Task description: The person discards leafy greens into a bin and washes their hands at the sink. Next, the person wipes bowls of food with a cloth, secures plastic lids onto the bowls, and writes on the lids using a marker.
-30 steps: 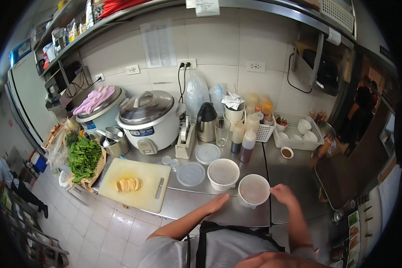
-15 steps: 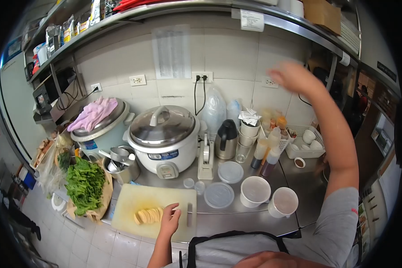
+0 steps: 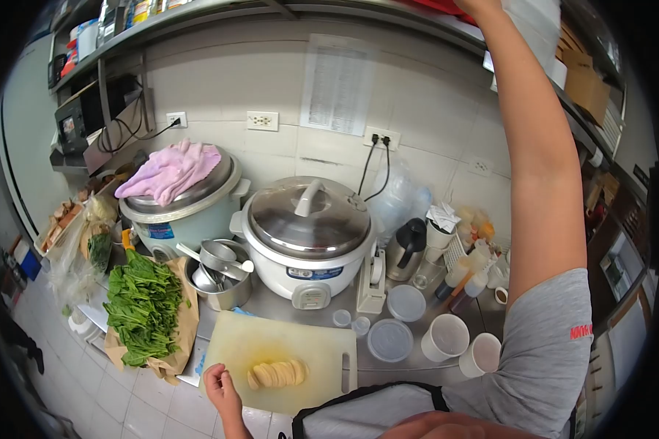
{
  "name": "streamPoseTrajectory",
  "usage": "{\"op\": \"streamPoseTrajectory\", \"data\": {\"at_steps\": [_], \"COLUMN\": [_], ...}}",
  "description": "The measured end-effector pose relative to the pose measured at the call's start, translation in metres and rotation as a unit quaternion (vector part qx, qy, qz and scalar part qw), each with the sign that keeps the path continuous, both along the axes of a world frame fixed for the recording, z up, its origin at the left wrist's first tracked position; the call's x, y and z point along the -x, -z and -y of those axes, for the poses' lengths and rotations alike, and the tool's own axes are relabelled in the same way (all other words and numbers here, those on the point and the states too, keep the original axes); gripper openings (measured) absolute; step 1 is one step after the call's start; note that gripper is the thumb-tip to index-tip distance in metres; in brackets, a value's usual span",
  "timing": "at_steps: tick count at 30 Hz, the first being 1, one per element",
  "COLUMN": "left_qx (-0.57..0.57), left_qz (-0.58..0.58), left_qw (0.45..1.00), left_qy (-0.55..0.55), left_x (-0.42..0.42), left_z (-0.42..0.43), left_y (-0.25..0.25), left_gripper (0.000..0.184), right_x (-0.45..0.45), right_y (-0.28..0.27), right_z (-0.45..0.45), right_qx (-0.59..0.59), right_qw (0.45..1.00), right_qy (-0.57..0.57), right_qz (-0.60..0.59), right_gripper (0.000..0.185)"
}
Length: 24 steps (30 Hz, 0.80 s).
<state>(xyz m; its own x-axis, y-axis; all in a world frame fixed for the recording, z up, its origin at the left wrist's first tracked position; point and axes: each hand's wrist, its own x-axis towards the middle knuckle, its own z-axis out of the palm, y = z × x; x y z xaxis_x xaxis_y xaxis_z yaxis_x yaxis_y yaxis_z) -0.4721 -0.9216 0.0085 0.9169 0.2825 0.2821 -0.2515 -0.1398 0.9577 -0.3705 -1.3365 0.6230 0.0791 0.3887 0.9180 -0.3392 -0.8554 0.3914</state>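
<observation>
My left hand hovers at the near-left edge of a pale cutting board, fingers loosely bent and thumb apart, with nothing visible in it. A row of pale yellow slices lies on the board, to the right of that hand and apart from it. High up at the top edge of the view, my right hand reaches to the overhead shelf, beside a red item. Its fingers are cut off by the frame, so whether it holds anything is hidden.
Leafy greens lie on brown paper at left, beside a metal pot of utensils. Behind stand a rice cooker and a second cooker under a pink cloth. Tubs, lids and sauce bottles are at right.
My right hand has risen from in front of the wall to the overhead shelf. My left hand has moved from the right of the slices to their left. The view has shifted.
</observation>
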Motion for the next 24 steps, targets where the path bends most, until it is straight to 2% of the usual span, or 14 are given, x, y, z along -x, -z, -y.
{"op": "streamPoseTrajectory", "data": {"at_steps": [3, 6, 12, 15, 16, 17, 19, 20, 21, 22, 24], "left_qx": [-0.046, -0.026, -0.078, 0.004, 0.053, 0.102, 0.171, 0.227, 0.281, 0.351, 0.469], "left_qz": [0.007, -0.002, 0.049, 0.054, 0.043, 0.028, 0.011, 0.013, 0.011, -0.016, -0.091], "left_qw": [0.998, 0.996, 0.994, 0.998, 0.998, 0.993, 0.978, 0.956, 0.927, 0.882, 0.775], "left_qy": [-0.043, -0.081, -0.051, -0.008, 0.019, 0.044, 0.12, 0.186, 0.249, 0.315, 0.413], "left_x": [0.002, 0.0, -0.013, -0.015, -0.014, -0.011, -0.008, -0.008, -0.008, -0.009, -0.009], "left_z": [-0.018, -0.024, -0.011, 0.006, 0.016, 0.032, 0.052, 0.062, 0.074, 0.086, 0.109], "left_y": [-0.005, -0.006, -0.004, 0.003, -0.008, -0.022, -0.041, -0.053, -0.067, -0.077, -0.093], "left_gripper": [0.012, 0.011, 0.013, 0.014, 0.014, 0.015, 0.02, 0.024, 0.028, 0.033, 0.038], "right_x": [0.001, -0.01, 0.005, 0.024, 0.038, 0.037, 0.052, 0.061, 0.066, 0.096, 0.133], "right_y": [0.013, 0.007, 0.011, 0.031, 0.049, 0.067, 0.132, 0.171, 0.217, 0.254, 0.327], "right_z": [-0.025, -0.013, -0.022, -0.031, -0.047, -0.051, -0.067, -0.072, -0.086, -0.104, -0.117], "right_qx": [-0.108, -0.147, -0.053, 0.088, 0.114, 0.126, 0.104, 0.153, 0.115, 0.069, 0.066], "right_qw": [0.99, 0.989, 0.992, 0.992, 0.984, 0.982, 0.986, 0.969, 0.979, 0.954, 0.908], "right_qy": [0.082, -0.016, 0.069, 0.014, 0.122, 0.128, 0.071, -0.147, -0.11, -0.109, -0.217], "right_qz": [-0.041, -0.004, 0.09, 0.084, 0.056, 0.06, -0.109, -0.123, -0.13, -0.271, -0.352], "right_gripper": [0.022, 0.021, 0.016, 0.017, 0.019, 0.019, 0.017, 0.01, 0.01, 0.013, 0.015]}}
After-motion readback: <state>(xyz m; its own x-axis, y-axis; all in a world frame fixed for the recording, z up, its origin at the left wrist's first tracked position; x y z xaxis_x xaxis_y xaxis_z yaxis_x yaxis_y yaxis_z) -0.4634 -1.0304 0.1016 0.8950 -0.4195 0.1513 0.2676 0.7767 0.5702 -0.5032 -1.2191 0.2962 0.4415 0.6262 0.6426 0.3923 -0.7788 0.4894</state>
